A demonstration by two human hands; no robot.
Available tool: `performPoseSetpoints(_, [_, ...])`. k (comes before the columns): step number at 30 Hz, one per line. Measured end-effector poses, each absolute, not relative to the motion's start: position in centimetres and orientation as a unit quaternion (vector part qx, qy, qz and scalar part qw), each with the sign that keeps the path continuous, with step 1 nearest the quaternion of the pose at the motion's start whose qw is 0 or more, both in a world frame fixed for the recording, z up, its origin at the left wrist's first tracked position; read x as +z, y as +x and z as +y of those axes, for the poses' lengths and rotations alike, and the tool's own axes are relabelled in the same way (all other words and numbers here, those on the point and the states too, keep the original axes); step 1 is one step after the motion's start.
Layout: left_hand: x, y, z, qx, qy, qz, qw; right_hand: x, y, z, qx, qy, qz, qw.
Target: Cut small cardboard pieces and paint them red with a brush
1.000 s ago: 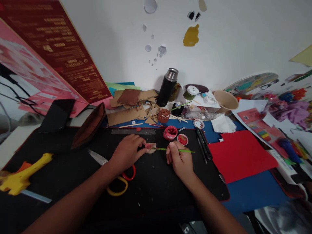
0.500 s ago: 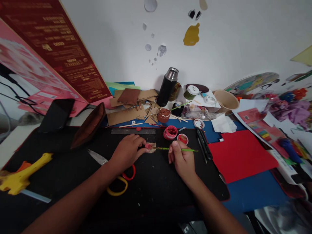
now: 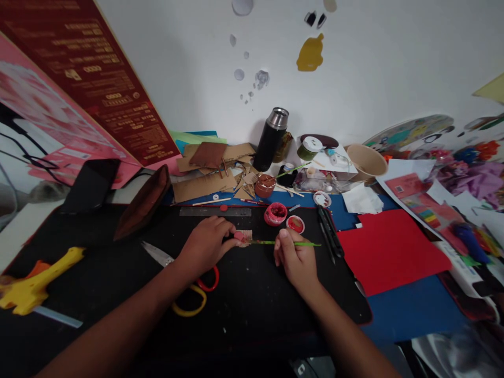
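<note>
My left hand [image 3: 208, 241] is closed, thumb and fingertips pinching a small red piece [image 3: 239, 235] over a scrap of corrugated cardboard [image 3: 247, 234]. Its exact shape is partly hidden by the fingers. Closed around a thin green paintbrush [image 3: 307, 243], my right hand [image 3: 294, 256] holds it level, bristles pointing left and at the cardboard scrap beside the red piece. Beyond the hands stand an open jar of red paint [image 3: 275, 213] and its lid [image 3: 295, 224], paint side up. Scissors [image 3: 189, 299] with red and yellow handles lie partly under my left wrist.
A clear ruler [image 3: 200, 212] with a small red disc [image 3: 223, 208] lies behind my left hand. A black flask [image 3: 270, 142], a brown paint jar [image 3: 265, 186] and cardboard scraps [image 3: 205, 187] stand further back. Left is a yellow glue gun [image 3: 43, 283]; right, a black cutter [image 3: 333, 233] and red paper [image 3: 394, 254].
My right hand and the brush have shifted slightly to the right. The left hand keeps its pinch on the red piece in the same place.
</note>
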State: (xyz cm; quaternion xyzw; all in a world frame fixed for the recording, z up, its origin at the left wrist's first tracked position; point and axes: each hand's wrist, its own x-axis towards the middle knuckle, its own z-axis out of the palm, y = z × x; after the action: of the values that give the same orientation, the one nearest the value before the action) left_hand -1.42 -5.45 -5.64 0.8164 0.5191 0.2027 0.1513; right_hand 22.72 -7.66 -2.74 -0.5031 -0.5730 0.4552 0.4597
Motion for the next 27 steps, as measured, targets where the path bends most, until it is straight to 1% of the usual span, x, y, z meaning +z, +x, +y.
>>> performPoseSetpoints(8, [-5.44,-1.45,-5.52,0.215,0.821,0.503,0.161,-2.07,22.11,-7.28,0.456,-0.498,-0.544,0.497])
performPoseSetpoints(14, [-5.03,-1.34,-5.59,0.213,0.822,0.500,0.172,-2.60,22.12,-7.17,0.463,-0.499,-0.561,0.471])
performPoseSetpoints(20, [-5.16,-1.39,-5.61,0.209,0.824,0.501,0.162,-2.53,22.36,-7.15,0.436,-0.514,-0.559,0.483])
performPoseSetpoints(23, [-5.12,-1.40,-5.61,0.206,0.827,0.499,0.159,-2.30,22.21,-7.16,0.446,-0.507,-0.547,0.494])
performPoseSetpoints(27, [-4.95,-1.38,-5.60,0.209,0.831,0.489,0.161,-2.54,21.95,-7.18,0.461,-0.498,-0.558,0.477])
